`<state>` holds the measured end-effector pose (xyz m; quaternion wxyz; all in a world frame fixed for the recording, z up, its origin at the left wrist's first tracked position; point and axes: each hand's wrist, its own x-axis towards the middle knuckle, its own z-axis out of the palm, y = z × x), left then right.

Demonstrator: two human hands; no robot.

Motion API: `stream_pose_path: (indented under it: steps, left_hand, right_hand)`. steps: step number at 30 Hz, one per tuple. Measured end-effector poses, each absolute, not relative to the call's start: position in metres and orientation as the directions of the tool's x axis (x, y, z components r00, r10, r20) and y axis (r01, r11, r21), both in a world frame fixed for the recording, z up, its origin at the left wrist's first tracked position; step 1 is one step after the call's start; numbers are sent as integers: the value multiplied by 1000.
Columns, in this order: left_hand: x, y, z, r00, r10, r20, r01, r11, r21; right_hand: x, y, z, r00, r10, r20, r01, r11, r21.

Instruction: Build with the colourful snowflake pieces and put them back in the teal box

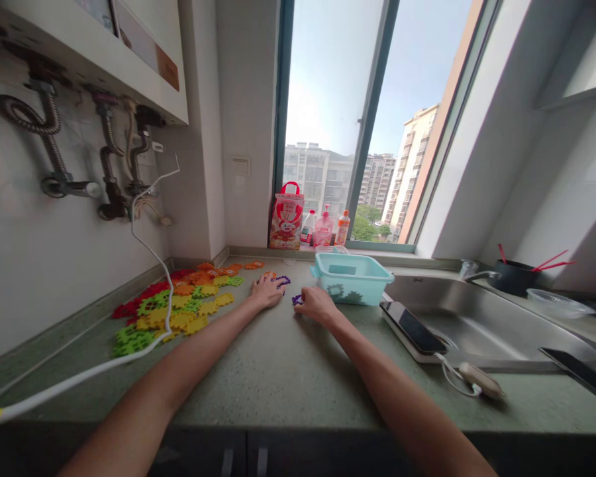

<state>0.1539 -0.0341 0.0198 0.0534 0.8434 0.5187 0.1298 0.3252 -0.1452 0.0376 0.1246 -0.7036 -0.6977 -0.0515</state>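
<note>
Your right hand [318,305] pinches a purple gear [297,301], while your left hand [267,291] rests at a second purple piece [283,281].

The purple gear sits at the fingertips of your right hand, low over the surface [273,377], just left of the blue box [372,291]; dark gears [355,296] show through the box's wall. The fingers of your left hand look loosely spread, touching or just over the second purple piece; whether they grip it, you cannot tell. To your left lies a spread of red gears [126,309], yellow gears [208,307], green gears [133,341] and orange gears [254,265], with a white cable [54,396] passing across them. A phone [413,327] lies beside the sink [481,311] to your right.
</note>
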Motion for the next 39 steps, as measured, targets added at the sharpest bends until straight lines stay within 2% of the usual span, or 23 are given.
stream_pose_path:
  steps: [3, 6, 10, 13, 16, 20, 26, 29, 33, 36, 39]
  left_hand:
    - [148, -42, 16, 476, 861, 177, 833, -507, 222]
    - [127, -60, 10, 591, 782, 201, 759, -623, 192]
    - [81, -88, 13, 796, 574, 190, 556, -819, 143]
    - [49, -101, 22, 873, 447, 195, 421, -893, 161]
    - [31, -103, 29, 867, 446, 220, 404, -890, 213]
    - [22, -94, 32, 866, 454, 208, 412, -885, 218]
    - [15, -88, 35, 851, 470, 233, 426, -878, 216]
    - [14, -87, 37, 849, 470, 242, 431, -880, 200]
    - [11, -80, 39, 851, 440, 286, 425, -898, 117]
    - [5, -71, 43, 840, 450, 305, 454, -889, 61]
    - [0, -64, 45, 848, 450, 279, 463, -886, 22]
  right_hand:
    - [329, -145, 37, 16, 957, 291, 991, 23, -132]
    - [333, -143, 38, -24, 918, 397, 976, 107, -189]
    - [334, -137, 35, -165, 842, 514, 884, 358, -302]
    - [329, -135, 28, -295, 779, 553, 743, 551, -380]
    - [320, -137, 22, -366, 735, 571, 645, 642, -413]
    - [308, -143, 21, -417, 734, 536, 626, 660, -415]
    - [294, -154, 27, -508, 781, 364, 687, 622, -376]
    - [288, -155, 25, -481, 797, 364, 720, 596, -354]
    - [284, -154, 24, -462, 803, 376, 764, 576, -291]
    - [293, -156, 38, -511, 722, 467, 770, 626, -124]
    - [323, -159, 64, -410, 587, 698, 824, 566, 9]
